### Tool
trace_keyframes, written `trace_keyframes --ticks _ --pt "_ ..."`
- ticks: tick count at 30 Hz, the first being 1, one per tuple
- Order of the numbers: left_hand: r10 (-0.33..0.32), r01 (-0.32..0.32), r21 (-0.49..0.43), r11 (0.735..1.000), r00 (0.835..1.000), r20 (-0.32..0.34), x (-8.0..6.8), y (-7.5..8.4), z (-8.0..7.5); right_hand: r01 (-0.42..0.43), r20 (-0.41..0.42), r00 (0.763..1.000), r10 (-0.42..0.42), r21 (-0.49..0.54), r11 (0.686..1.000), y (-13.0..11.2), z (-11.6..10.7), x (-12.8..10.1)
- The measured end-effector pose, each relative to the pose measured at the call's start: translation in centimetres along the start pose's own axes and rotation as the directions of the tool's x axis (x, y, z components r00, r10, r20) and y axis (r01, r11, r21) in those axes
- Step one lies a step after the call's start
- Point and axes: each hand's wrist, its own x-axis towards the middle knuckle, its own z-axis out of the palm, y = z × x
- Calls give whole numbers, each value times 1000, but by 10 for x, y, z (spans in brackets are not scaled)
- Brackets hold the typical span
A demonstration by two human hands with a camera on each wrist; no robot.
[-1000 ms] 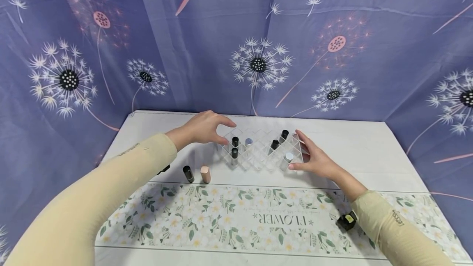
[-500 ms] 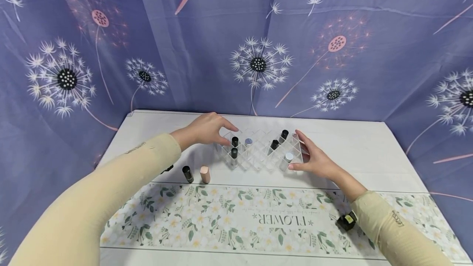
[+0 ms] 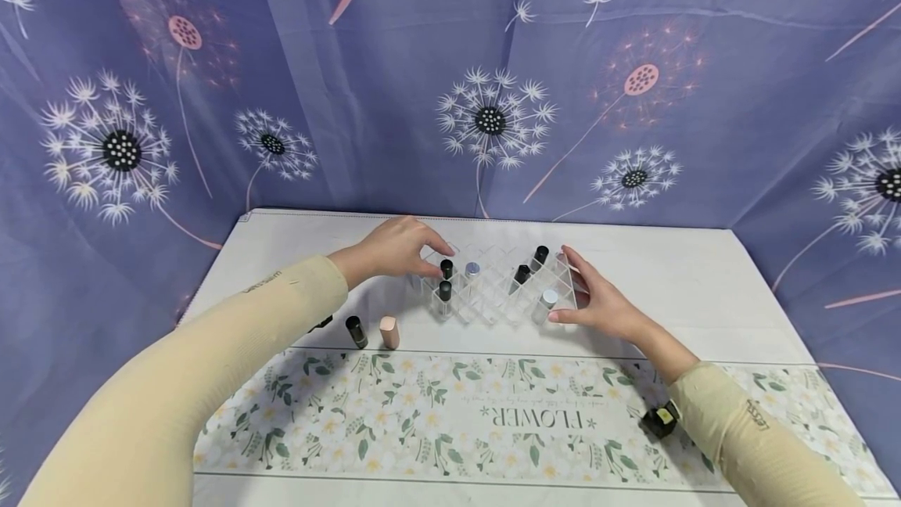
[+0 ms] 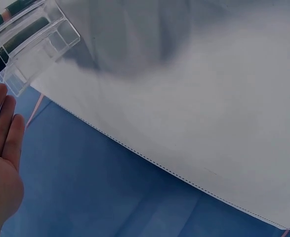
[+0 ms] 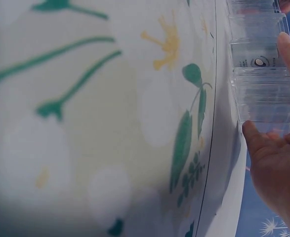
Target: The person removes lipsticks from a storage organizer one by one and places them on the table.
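Your left hand [image 3: 394, 247] sits at the left end of the clear organizer [image 3: 496, 292], mid-frame, fingers loosely curved over the black-capped tubes [image 3: 446, 278], gripping nothing as far as I can see. The rack's long axis runs left-right. Your right hand [image 3: 598, 300] presses its right end with straight, spread fingers.

Clear gridded organizer [image 3: 503, 292] stands on the white table — several capped tubes upright inside.
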Motion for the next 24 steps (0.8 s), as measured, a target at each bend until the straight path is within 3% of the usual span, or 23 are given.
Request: trace_keyframes --ticks 24 --pt "0 -1 -10 1000 1000 -27 3 5 3 -2 -2 1000 2 10 1000 0 0 0"
